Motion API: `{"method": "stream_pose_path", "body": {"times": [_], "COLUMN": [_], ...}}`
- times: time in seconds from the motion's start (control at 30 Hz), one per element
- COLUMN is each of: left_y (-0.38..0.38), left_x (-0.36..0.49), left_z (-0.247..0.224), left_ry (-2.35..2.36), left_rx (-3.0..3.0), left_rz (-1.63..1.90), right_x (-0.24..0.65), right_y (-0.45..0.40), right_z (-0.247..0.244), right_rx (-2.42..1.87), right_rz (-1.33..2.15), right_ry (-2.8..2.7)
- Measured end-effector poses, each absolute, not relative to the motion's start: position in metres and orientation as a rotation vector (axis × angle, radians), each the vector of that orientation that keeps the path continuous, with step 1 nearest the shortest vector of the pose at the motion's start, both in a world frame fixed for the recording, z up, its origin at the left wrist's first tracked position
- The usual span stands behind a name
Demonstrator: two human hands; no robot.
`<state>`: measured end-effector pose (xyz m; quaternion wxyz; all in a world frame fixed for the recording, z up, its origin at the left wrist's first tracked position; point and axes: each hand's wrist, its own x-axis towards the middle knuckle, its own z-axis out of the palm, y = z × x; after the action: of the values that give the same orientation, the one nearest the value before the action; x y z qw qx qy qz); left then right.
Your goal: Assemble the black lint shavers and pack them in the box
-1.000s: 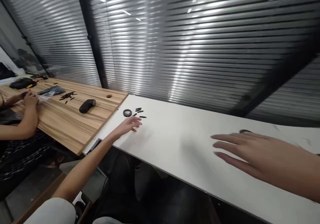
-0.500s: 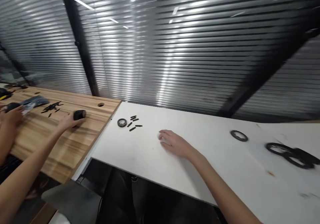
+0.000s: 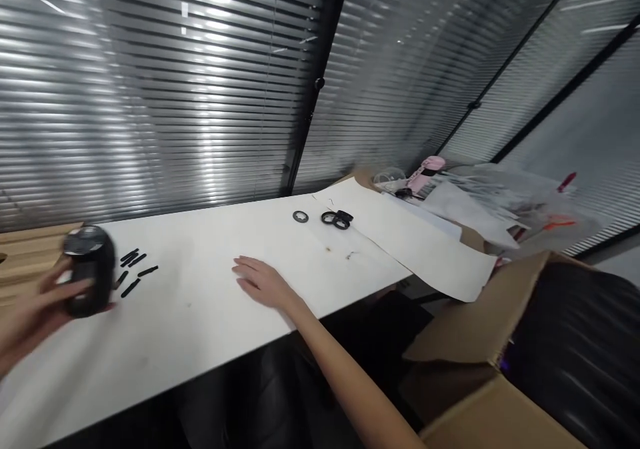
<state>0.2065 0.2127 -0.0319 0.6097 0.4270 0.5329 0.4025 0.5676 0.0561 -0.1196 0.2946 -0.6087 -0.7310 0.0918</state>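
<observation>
At the left, my left hand [image 3: 47, 302] grips a dark, rounded object [image 3: 91, 269], blurred by motion and raised over the white table [image 3: 200, 355]. Several small black pieces [image 3: 134, 282] lie just right of it. My right hand [image 3: 260, 281] rests near the middle of the table, fingers spread and pointing left, holding nothing. Farther right, a flat black ring [image 3: 301, 217] lies by itself. Beside it, a cluster of black rings [image 3: 337, 219] lies together.
A wooden table [image 3: 35, 239] adjoins at the left. A curled white sheet [image 3: 420, 249] lies on the right end. Beyond are a pink item [image 3: 425, 174] and plastic bags [image 3: 530, 202]. An open cardboard box [image 3: 470, 322] with black contents stands at the lower right.
The view has turned right. My left hand has come from the wooden table to the white table's left end, carrying the dark object. My right hand stays open over the white table.
</observation>
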Motion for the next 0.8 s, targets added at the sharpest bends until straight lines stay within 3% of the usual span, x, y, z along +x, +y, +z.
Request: {"method": "stream_pose_path", "body": {"times": [0.27, 0.53, 0.8], "left_y": [0.189, 0.206, 0.209], "left_x": [0.347, 0.343, 0.35], "left_z": [-0.079, -0.093, -0.094], "left_ry": [0.655, 0.558, 0.572], "left_rx": [1.008, 0.973, 0.877], "left_rz": [0.704, 0.463, 0.384], "right_x": [0.62, 0.762, 0.783], "right_y": [0.059, 0.057, 0.065], "right_z": [-0.11, -0.068, -0.062], "right_rx": [-1.777, -2.163, -2.222], "right_rz": [-0.065, -0.141, -0.061], "right_ry": [-1.42, -0.948, -0.861]}}
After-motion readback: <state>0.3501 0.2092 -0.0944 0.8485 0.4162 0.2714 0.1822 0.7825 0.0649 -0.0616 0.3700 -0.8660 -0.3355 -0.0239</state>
